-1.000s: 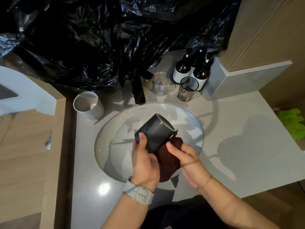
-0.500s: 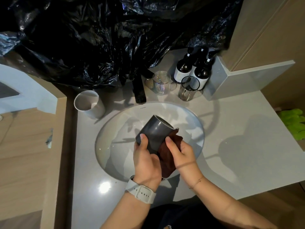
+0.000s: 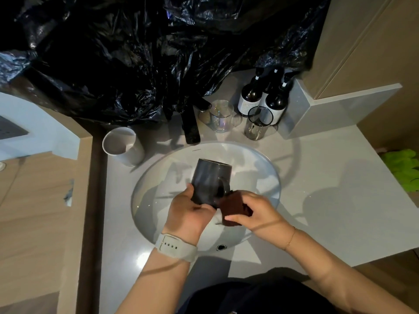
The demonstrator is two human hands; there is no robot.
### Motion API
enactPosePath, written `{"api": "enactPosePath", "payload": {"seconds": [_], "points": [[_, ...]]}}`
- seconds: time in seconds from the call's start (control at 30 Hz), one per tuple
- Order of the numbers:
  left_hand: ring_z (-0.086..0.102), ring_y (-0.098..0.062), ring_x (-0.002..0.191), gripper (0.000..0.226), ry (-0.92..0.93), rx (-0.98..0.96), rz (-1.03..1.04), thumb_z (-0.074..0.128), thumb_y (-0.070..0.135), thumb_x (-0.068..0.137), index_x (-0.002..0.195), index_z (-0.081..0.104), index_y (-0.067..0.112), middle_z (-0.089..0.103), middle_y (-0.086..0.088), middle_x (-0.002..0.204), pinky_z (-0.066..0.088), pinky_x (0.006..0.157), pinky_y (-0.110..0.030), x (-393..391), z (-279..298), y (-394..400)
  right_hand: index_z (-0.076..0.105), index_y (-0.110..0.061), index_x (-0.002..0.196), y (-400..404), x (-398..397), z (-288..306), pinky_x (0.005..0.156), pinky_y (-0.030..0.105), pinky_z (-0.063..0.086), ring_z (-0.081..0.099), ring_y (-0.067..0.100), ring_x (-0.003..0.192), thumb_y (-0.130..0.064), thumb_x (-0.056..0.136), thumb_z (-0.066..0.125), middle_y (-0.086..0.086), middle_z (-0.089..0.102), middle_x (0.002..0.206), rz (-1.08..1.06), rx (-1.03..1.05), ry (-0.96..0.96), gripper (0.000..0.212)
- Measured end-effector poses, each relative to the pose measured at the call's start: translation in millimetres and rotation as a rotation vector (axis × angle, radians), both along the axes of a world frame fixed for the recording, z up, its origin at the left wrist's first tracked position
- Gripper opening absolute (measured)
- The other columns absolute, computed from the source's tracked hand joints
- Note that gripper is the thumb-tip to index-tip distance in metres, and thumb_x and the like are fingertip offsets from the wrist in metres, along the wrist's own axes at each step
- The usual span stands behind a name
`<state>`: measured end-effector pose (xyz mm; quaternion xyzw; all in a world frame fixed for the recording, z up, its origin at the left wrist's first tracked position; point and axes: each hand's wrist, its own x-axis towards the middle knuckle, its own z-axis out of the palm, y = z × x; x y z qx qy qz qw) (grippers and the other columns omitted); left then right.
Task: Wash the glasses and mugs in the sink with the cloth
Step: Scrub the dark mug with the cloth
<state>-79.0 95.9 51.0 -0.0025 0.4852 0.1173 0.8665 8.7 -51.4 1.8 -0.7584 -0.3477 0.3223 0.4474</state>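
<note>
Over the white sink (image 3: 260,168) my left hand (image 3: 189,211) grips the base of a dark grey mug (image 3: 209,180), whose mouth points away from me and whose handle faces right. My right hand (image 3: 258,211) pinches a dark brown cloth (image 3: 232,208) against the mug's lower right side, by the handle. On the counter behind the sink stand a clear iridescent glass mug (image 3: 221,116) and a smoky glass with a dark rim (image 3: 257,123). A white mug (image 3: 123,146) stands at the sink's back left.
A black tap (image 3: 190,125) reaches over the sink's back edge. Dark pump bottles (image 3: 250,98) stand at the back right, against a grey ledge (image 3: 322,109). Black plastic sheeting (image 3: 136,53) covers the wall behind. A green cloth (image 3: 405,168) lies at the far right.
The mug has been turned from tilting right to nearly upright, mouth away from me. The cloth has shifted from under the mug to its lower right side, and my right hand moved right.
</note>
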Motion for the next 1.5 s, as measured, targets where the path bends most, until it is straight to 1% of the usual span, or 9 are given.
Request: {"api": "enactPosePath", "payload": {"seconds": [0.13, 0.27, 0.37, 0.5, 0.63, 0.9, 1.13, 1.33, 1.5], "points": [[0.064, -0.028, 0.113, 0.034, -0.030, 0.510, -0.100, 0.043, 0.021, 0.104, 0.128, 0.057, 0.002, 0.067, -0.018, 0.124, 0.050, 0.094, -0.037, -2.0, -3.9, 3.0, 0.068, -0.017, 0.090, -15.0, -0.1, 2.4, 0.078, 0.030, 0.052, 0.068, 0.008, 0.081, -0.004, 0.074, 0.073, -0.006, 0.075, 0.082, -0.329, 0.136, 0.315, 0.022], [0.066, -0.016, 0.099, 0.017, -0.053, 1.277, -0.349, 0.055, 0.018, 0.099, 0.109, 0.063, 0.008, 0.072, -0.001, 0.100, 0.050, 0.086, -0.022, -9.6, -7.5, 14.2, 0.060, -0.008, 0.124, -13.3, 14.4, 28.5, 0.098, 0.037, 0.050, 0.065, 0.024, 0.111, -0.022, 0.086, 0.058, 0.012, 0.069, 0.118, -0.524, 0.463, 0.847, 0.040], [0.055, -0.013, 0.070, 0.031, -0.042, 1.836, -0.669, 0.057, 0.035, 0.092, 0.085, 0.058, 0.005, 0.057, -0.001, 0.070, 0.048, 0.071, -0.027, -14.9, -10.6, 26.0, 0.047, -0.012, 0.138, 3.9, 29.3, 36.9, 0.105, 0.047, 0.044, 0.058, 0.026, 0.122, -0.033, 0.088, 0.051, 0.010, 0.064, 0.128, -0.500, 0.381, 0.870, 0.054], [0.048, -0.006, 0.075, 0.021, -0.001, 2.425, -0.838, 0.055, 0.032, 0.095, 0.079, 0.055, 0.019, 0.050, 0.013, 0.071, 0.032, 0.095, -0.031, -15.7, -11.9, 34.9, 0.029, -0.030, 0.149, 19.8, 38.1, 22.3, 0.104, 0.043, 0.046, 0.053, 0.016, 0.128, -0.060, 0.084, 0.057, -0.002, 0.055, 0.140, -0.246, 0.216, 0.848, 0.077], [0.043, 0.005, 0.085, 0.017, -0.102, 2.308, -0.847, 0.055, 0.035, 0.094, 0.082, 0.057, 0.024, 0.049, 0.019, 0.075, 0.031, 0.099, -0.033, -16.4, -12.3, 38.0, 0.034, -0.022, 0.144, 24.7, 34.0, 9.7, 0.103, 0.039, 0.046, 0.049, 0.022, 0.131, -0.049, 0.066, 0.083, 0.007, 0.052, 0.142, -0.078, 0.230, 0.853, 0.097], [0.048, 0.002, 0.086, 0.013, -0.102, 1.968, -0.754, 0.057, 0.042, 0.087, 0.095, 0.057, 0.030, 0.053, 0.032, 0.092, 0.038, 0.076, -0.011, -17.7, -11.3, 26.9, 0.053, -0.012, 0.131, 27.7, 25.4, 4.1, 0.089, 0.027, 0.052, 0.062, 0.021, 0.114, -0.051, 0.055, 0.089, 0.007, 0.068, 0.120, -0.079, 0.239, 0.817, 0.092], [0.061, -0.013, 0.102, 0.053, -0.007, 1.480, -0.399, 0.083, 0.028, 0.070, 0.113, 0.055, 0.017, 0.062, -0.001, 0.109, 0.052, 0.085, -0.021, -14.2, -11.7, 34.3, 0.068, -0.017, 0.119, 36.8, 2.4, -6.3, 0.090, 0.030, 0.053, 0.061, 0.023, 0.117, -0.061, 0.056, 0.083, 0.010, 0.065, 0.127, -0.204, 0.326, 1.054, 0.079], [0.048, -0.014, 0.067, 0.036, -0.024, 1.010, -0.338, 0.050, 0.039, 0.096, 0.077, 0.049, 0.008, 0.047, -0.001, 0.068, 0.045, 0.077, -0.035, -20.4, -11.9, 17.6, 0.054, -0.008, 0.132, 36.3, 13.8, -2.2, 0.093, 0.033, 0.053, 0.060, 0.024, 0.120, -0.053, 0.054, 0.088, 0.012, 0.063, 0.129, -0.249, 0.341, 1.025, 0.097], [0.032, -0.016, 0.065, 0.032, -0.106, 0.973, -0.404, 0.046, 0.029, 0.097, 0.070, 0.036, 0.016, 0.031, -0.001, 0.066, 0.036, 0.074, -0.035, -25.8, -8.1, 22.8, 0.062, -0.022, 0.116, 32.3, 31.3, 2.4, 0.084, 0.027, 0.054, 0.066, 0.018, 0.107, -0.032, 0.065, 0.083, 0.000, 0.071, 0.109, -0.432, 0.329, 0.811, 0.056]]}}
